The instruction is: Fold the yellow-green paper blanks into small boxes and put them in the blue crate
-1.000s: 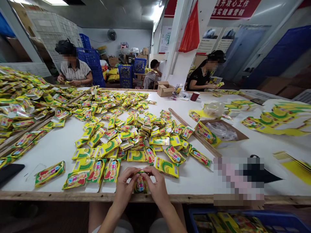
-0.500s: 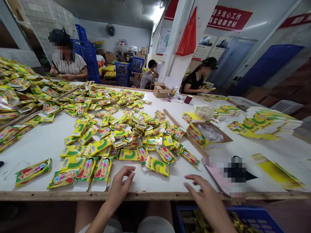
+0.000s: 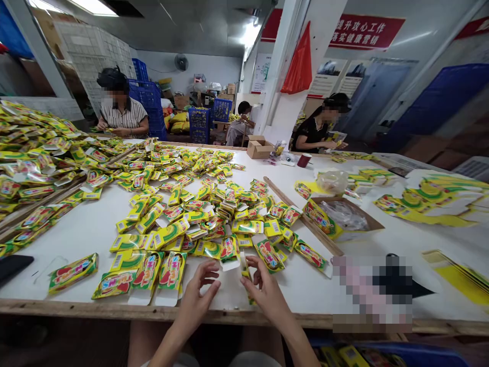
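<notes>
One yellow packet (image 3: 244, 266) is held edge-on above the near edge of the table (image 3: 91, 227), pinched in the grip of the right hand (image 3: 267, 293). The left hand (image 3: 196, 300) is kept just beside it, grip apart, fingers spread, nothing held. Further loose packets (image 3: 198, 204) are scattered across the middle of the table.

At the near wooden edge of a white table (image 3: 95, 229), two bare hands close together. In the right hand (image 3: 267, 293), held edge-on and seemingly pinched between thumb and fingers, a flat yellow printed card packet (image 3: 244, 270). Just beside it the left hand (image 3: 196, 300), fingers loosely spread, gripping nothing. Beyond, scattered over the tabletop, many yellow-and-green flat packets (image 3: 198, 204); further right, a shallow brown cardboard box (image 3: 376, 223).
</notes>
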Motion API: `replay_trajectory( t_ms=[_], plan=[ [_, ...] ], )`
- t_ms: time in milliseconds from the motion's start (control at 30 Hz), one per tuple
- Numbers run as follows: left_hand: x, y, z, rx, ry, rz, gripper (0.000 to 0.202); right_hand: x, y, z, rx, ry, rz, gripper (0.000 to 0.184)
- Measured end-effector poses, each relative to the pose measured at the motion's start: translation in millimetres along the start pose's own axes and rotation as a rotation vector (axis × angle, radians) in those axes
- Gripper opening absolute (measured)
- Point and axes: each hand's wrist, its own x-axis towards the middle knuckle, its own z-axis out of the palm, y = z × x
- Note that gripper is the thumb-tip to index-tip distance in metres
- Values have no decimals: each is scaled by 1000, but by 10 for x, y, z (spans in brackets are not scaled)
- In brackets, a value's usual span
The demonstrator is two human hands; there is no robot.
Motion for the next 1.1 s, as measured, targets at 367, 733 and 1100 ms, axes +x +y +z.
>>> replay_trajectory(
  t_ms=[367,733,1100],
  plan=[
    [12,15,110,-151,-59,-9,36,-142,19,440,498,88,79,43],
    [-44,68,84,-74,-110,-86,41,-85,41,431,401,182,-14,23],
    [38,42,41,30,14,59,18,-10,-94,547,277,154,-114,13]
  ],
)
